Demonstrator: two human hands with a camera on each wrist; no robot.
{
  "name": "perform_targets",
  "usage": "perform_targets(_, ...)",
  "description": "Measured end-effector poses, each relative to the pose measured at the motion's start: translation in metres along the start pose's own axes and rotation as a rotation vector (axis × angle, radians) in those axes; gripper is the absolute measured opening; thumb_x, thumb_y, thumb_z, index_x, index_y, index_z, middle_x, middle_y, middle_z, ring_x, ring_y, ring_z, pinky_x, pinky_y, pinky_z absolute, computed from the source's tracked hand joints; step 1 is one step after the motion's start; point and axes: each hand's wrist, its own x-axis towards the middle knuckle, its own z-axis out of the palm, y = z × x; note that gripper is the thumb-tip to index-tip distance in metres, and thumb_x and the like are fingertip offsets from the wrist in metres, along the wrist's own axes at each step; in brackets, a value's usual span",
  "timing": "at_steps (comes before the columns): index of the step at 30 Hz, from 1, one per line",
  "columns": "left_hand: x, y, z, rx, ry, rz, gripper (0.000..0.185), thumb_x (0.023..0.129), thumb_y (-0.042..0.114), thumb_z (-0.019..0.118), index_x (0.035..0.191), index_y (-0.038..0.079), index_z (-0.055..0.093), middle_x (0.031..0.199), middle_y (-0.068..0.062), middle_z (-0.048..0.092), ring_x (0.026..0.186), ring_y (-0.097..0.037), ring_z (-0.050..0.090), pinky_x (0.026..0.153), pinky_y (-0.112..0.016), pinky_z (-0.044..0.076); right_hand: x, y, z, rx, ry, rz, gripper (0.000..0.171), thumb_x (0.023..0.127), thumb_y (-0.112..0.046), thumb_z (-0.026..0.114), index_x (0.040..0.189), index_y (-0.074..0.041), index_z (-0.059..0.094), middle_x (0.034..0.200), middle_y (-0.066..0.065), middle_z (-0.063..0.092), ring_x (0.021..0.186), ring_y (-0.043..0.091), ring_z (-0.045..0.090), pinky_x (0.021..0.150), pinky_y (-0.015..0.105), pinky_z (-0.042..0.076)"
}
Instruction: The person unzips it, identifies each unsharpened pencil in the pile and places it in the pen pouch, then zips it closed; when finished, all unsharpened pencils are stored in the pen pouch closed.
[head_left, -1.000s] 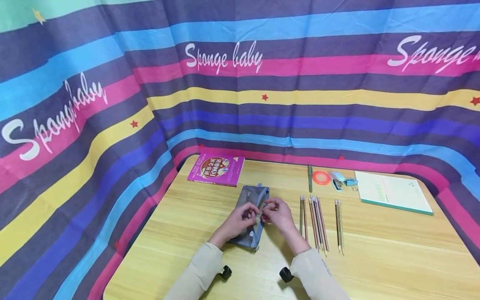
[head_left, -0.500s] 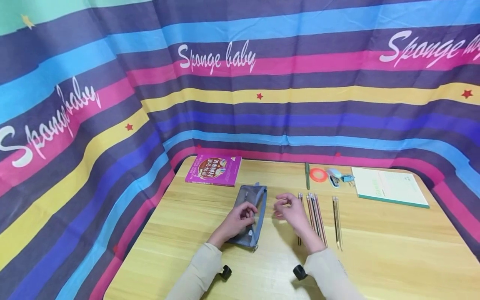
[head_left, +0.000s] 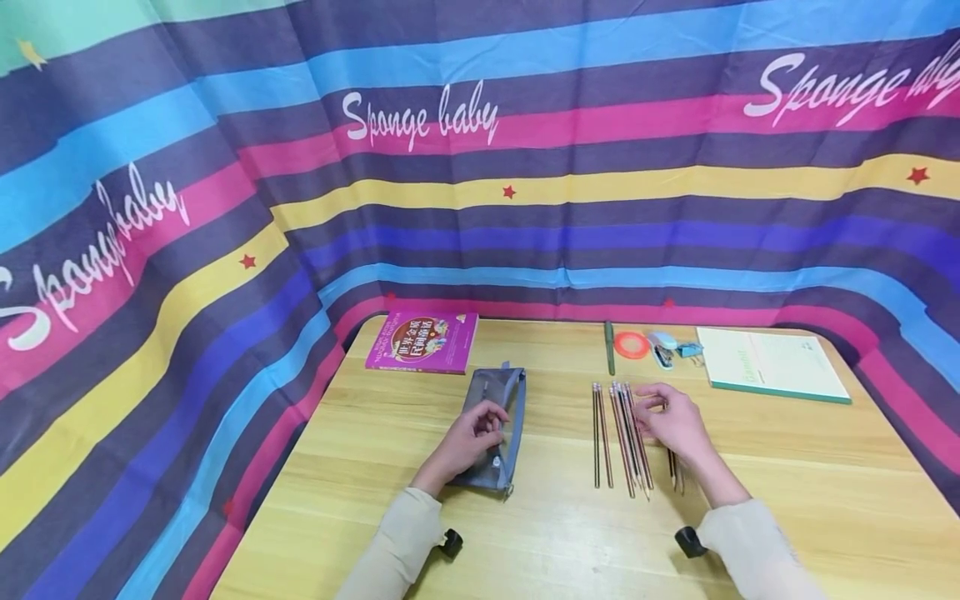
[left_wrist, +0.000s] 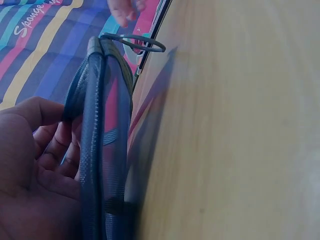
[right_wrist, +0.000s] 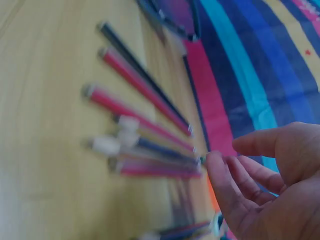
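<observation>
The head view shows the whole wooden counter (head_left: 540,533): a grey mesh pencil pouch (head_left: 495,429) lies left of the middle, and a row of thin striped pencils (head_left: 622,437) lies just to its right, apart from it. At the back of the counter are a purple book (head_left: 422,342), a green pen (head_left: 610,348), an orange tape ring (head_left: 632,344), a small pale blue stapler (head_left: 662,346) and a pale green notebook (head_left: 772,364). The left wrist view comes in much closer. There you can see the pouch (left_wrist: 100,150) standing on its edge on the counter (left_wrist: 235,130), its dark rim folded together, and a thin metal ring (left_wrist: 135,42) at its far end. It shows the left hand (left_wrist: 35,165) with its fingers (left_wrist: 52,145) curled round the pouch, holding it. In the head view the left hand (head_left: 472,433) rests on the pouch, the arm in a beige sleeve (head_left: 393,550) coming up from the near edge. The right wrist view is blurry, but it shows the pencils (right_wrist: 145,130) up close, with red and dark sides and pale ends. The right hand (right_wrist: 265,185) is above them with its fingers (right_wrist: 222,185) loosely bent and holding nothing. In the head view the right hand (head_left: 671,421) is over the right end of the pencil row, palm down; whether it touches a pencil cannot be told.
</observation>
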Motion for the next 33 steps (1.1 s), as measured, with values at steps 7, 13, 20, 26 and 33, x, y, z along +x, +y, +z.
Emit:
perform_targets(7,0.001,-0.002,-0.001,0.007,-0.005,0.011,0.022,0.094,-0.002,0.065,0.115,0.004,0.064,0.092,-0.005,0.057,0.08,-0.012,0.054,0.072,-0.021,0.048,-0.002,0.018,-0.005,-0.032,-0.04,0.025,0.044,0.095,-0.001,0.067,0.134,0.013,0.052,0.111,0.028,0.065,0.081,0.023,0.071,0.07,0.034,0.064)
perform_targets(13,0.002,-0.002,-0.001,-0.001,0.0,0.008,0.022,0.095,-0.003,0.065,0.115,0.007,0.065,0.092,-0.005,0.057,0.08,-0.012,0.054,0.072,-0.021,0.048,0.001,0.021,-0.003,-0.113,-0.04,0.013,0.047,0.092,-0.004,0.072,0.133,0.011,0.054,0.114,0.03,0.066,0.083,0.023,0.071,0.068,0.032,0.063)
perform_targets(20,0.0,-0.002,-0.001,-0.007,0.024,-0.014,0.024,0.094,-0.003,0.066,0.117,0.005,0.064,0.094,-0.007,0.057,0.079,-0.012,0.053,0.071,-0.02,0.047,0.0,0.022,0.001,-0.157,-0.035,0.018,0.048,0.089,-0.001,0.074,0.131,0.011,0.056,0.11,0.027,0.068,0.081,0.021,0.071,0.066,0.03,0.063)
perform_targets(26,-0.001,-0.001,0.0,0.017,0.033,-0.023,0.025,0.093,-0.008,0.063,0.118,-0.003,0.062,0.093,-0.011,0.056,0.078,-0.011,0.051,0.07,-0.018,0.045,0.001,0.023,0.003,-0.182,-0.02,0.014,0.046,0.087,0.001,0.074,0.129,0.01,0.058,0.106,0.024,0.069,0.076,0.019,0.07,0.063,0.03,0.062)
perform_targets(33,-0.001,-0.003,-0.001,-0.003,0.023,-0.021,0.025,0.094,-0.005,0.064,0.119,-0.002,0.063,0.093,-0.009,0.057,0.078,-0.012,0.052,0.069,-0.019,0.046,0.001,0.023,0.002,-0.196,-0.007,0.013,0.044,0.087,0.0,0.075,0.127,0.01,0.059,0.102,0.021,0.07,0.072,0.018,0.069,0.062,0.029,0.062)
